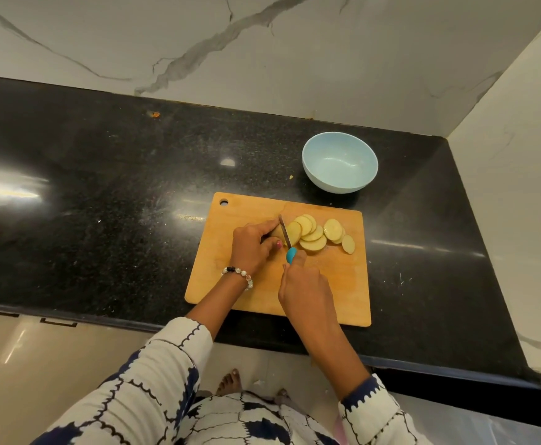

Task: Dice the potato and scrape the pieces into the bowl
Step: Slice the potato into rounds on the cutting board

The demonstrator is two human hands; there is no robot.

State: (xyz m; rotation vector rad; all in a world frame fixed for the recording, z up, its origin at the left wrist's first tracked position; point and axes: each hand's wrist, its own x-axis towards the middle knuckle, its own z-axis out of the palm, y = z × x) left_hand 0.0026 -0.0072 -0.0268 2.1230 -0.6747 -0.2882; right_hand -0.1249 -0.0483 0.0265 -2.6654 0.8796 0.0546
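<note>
Wooden cutting board (262, 293) carries the work: the left hand (251, 247) pins the potato's remaining end (276, 232), the right hand (306, 292) closes on the knife (286, 234). Slices (314, 234) fan toward 3 o'clock; the empty bowl (340, 162) waits at 1 o'clock for scraping.

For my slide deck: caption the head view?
Left hand steadies potato; right hand slices with knife on board.

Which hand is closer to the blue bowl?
The right hand, just barely. It grips the knife on the cutting board, below the blue bowl. The left hand holds the potato, further to the bowl's left.
</note>
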